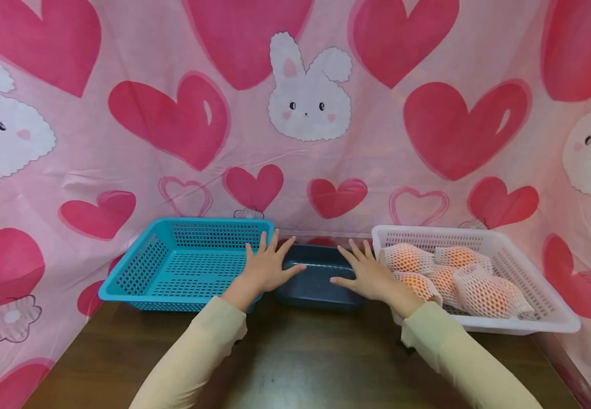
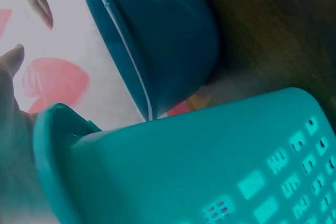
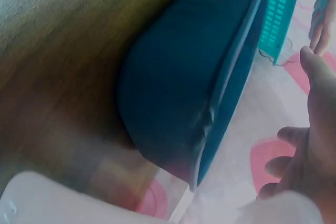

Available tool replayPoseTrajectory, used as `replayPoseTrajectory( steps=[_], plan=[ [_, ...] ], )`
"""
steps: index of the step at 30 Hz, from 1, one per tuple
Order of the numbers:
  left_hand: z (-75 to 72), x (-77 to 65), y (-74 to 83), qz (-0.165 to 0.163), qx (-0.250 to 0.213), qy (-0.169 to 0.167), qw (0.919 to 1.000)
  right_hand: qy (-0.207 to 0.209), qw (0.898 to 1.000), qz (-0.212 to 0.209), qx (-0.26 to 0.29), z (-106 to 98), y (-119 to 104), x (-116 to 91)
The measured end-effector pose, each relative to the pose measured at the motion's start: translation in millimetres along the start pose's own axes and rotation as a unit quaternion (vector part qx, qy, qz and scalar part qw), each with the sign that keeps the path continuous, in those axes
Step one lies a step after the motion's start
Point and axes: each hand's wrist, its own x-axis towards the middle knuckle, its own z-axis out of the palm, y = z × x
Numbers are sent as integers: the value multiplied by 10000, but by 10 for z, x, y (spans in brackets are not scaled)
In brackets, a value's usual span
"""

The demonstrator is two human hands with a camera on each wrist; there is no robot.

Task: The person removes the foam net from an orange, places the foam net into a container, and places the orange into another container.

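Note:
My left hand (image 1: 264, 271) is spread with straight fingers over the right end of a teal plastic basket (image 1: 172, 299) and the left end of a dark blue-grey bin (image 1: 321, 284). Opposite it, my right hand (image 1: 369, 276) spreads its fingers above the bin's right end, close to a white basket (image 1: 535, 326). Neither palm holds anything. In the left wrist view the teal basket's wall (image 2: 157, 166) fills the lower part, with the bin (image 2: 157, 35) above. The right wrist view shows the bin's outer side (image 3: 168, 82) and my right thumb (image 3: 315, 72).
Several orange round fruits in white foam nets (image 1: 481, 292) lie in the white basket. All three containers stand in a row at the back of a dark wooden table (image 1: 305, 363). A pink cloth (image 1: 315, 159) with hearts and rabbits hangs right behind them.

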Motion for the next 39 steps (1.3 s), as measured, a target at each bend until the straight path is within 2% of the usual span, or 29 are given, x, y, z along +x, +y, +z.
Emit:
replayPoseTrajectory(
  steps=[8,16,30,39],
  plan=[
    [2,5,86,165,-134,-66,9998,36,9999,-27,147,-192,78,-144],
    [-15,-17,244,402,-617,-164,9971,198,9997,-126,111,-412,172,-331],
    [30,13,542,757,-1704,-449,9814,504,9987,-2,65,-682,398,-614],
    [122,60,769,862,-2189,-490,9707,522,9974,457,218,-825,587,-821]
  ],
)
